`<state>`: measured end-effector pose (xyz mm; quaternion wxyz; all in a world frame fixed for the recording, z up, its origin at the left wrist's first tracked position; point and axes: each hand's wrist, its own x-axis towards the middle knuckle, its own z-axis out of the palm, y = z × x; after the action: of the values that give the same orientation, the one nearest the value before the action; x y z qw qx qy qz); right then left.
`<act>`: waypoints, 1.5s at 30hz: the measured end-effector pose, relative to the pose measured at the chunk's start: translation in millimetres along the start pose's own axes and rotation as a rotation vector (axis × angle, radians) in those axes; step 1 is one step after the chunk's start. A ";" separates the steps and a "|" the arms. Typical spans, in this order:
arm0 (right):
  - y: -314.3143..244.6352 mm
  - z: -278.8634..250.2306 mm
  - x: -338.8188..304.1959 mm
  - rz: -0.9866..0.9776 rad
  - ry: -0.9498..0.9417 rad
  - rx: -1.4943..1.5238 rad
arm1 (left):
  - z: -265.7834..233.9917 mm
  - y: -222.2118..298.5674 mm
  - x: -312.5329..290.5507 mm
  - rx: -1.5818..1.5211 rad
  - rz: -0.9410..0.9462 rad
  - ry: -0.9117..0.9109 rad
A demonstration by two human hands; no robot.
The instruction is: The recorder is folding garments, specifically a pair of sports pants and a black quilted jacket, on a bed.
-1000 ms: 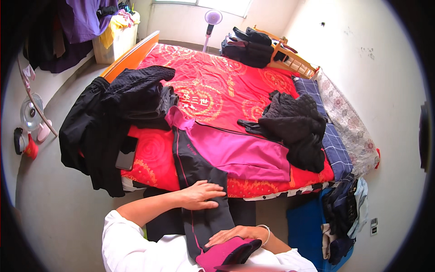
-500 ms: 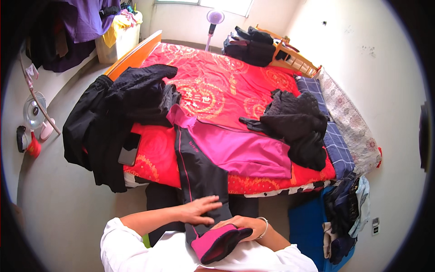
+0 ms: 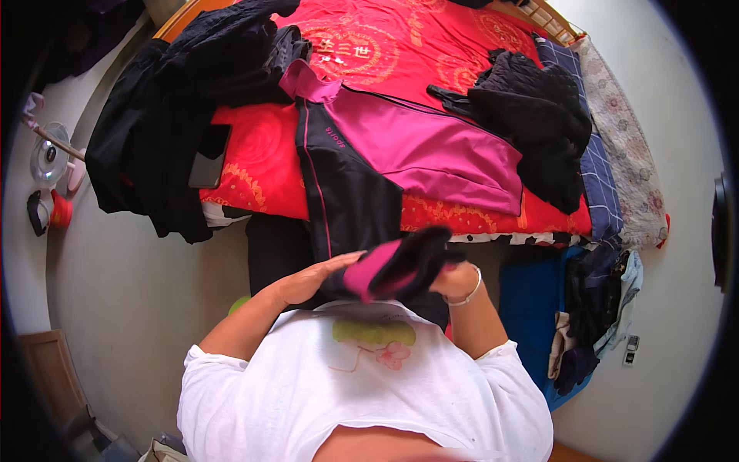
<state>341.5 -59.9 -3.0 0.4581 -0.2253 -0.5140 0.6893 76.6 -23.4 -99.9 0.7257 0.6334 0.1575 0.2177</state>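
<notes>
Jacket (image 3: 443, 165) on bed (image 3: 258, 158), phone (image 3: 205, 171) to its left

Bright light; edges bowed, corners black; sleeve end (image 3: 375, 271) blurred.

A wide bed (image 3: 392, 58) with a red, gold-patterned cover (image 3: 258, 150) stands ahead of me, an orange wooden board (image 3: 185, 18) at its far left and a slatted wooden rail (image 3: 553, 18) at its far right. Smooth grey floor (image 3: 154, 277) spreads to my left; a plain pale wall (image 3: 689, 177) rises at my right, in soft light.
</notes>
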 end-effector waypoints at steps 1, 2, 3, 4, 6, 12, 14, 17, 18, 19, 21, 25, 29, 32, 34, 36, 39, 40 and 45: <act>-0.2 -4.9 6.8 0.049 0.076 0.208 | -4.9 -28.3 -11.4 -0.178 -0.103 0.022; -13.3 4.8 29.8 0.026 0.054 0.087 | -8.3 -42.2 -24.9 -0.354 -0.210 0.065; -10.4 -1.7 32.7 0.051 0.149 0.004 | -6.0 -27.5 -22.2 -0.354 -0.208 0.067; -14.6 -5.2 46.6 0.118 0.151 0.068 | -0.8 0.9 -17.4 -0.207 -0.242 0.050; -11.2 -3.2 62.8 0.176 0.132 0.126 | 14.1 40.5 -15.6 -0.007 -0.358 0.076; 84.7 -57.2 69.7 0.644 0.289 0.227 | 27.1 2.1 -15.0 0.082 -0.169 0.262; 81.5 -52.5 63.7 0.569 0.227 0.247 | 23.6 5.5 -14.9 0.094 -0.179 0.268; 77.7 -44.6 58.4 0.538 0.253 0.225 | 24.9 16.3 -14.8 -0.085 -0.175 0.233; 75.8 -45.2 60.1 0.549 0.291 0.211 | 20.0 18.0 -13.1 0.176 -0.067 0.262; 75.9 -43.7 56.6 0.561 0.303 0.206 | 18.9 20.4 -14.6 0.167 -0.120 0.249; 74.0 -42.0 59.0 0.569 0.350 0.365 | 21.1 17.7 -15.0 -0.020 -0.246 0.321; 75.3 -40.2 46.1 0.505 0.383 0.359 | 26.2 4.6 -12.3 -0.052 -0.195 0.348; 67.9 -33.7 37.3 0.517 0.401 0.335 | 28.9 23.6 -12.1 0.105 -0.051 0.296; 65.1 -27.8 34.5 0.510 0.413 0.238 | 28.4 35.6 -14.8 0.124 -0.079 0.230; 65.8 -23.9 35.6 0.491 0.452 0.156 | 24.3 40.0 -13.8 0.148 -0.088 0.198; 65.7 -23.0 44.9 -0.083 0.489 -0.512 | 17.0 42.8 -11.5 0.190 -0.160 0.143; 38.9 -15.5 53.7 -0.330 0.415 -1.178 | 14.8 47.6 -8.8 0.202 -0.109 0.131; 32.4 -19.1 59.4 -0.346 0.196 -1.214 | 11.9 50.3 -7.6 0.231 -0.109 0.112; 48.3 -32.8 65.4 0.070 -0.187 -0.875 | 2.2 64.0 -2.3 -0.094 -0.130 0.229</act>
<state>316.6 10.6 -48.8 0.2478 -0.3517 -0.7885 0.4395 68.3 -19.9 -36.4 0.7444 0.5581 0.2695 0.2484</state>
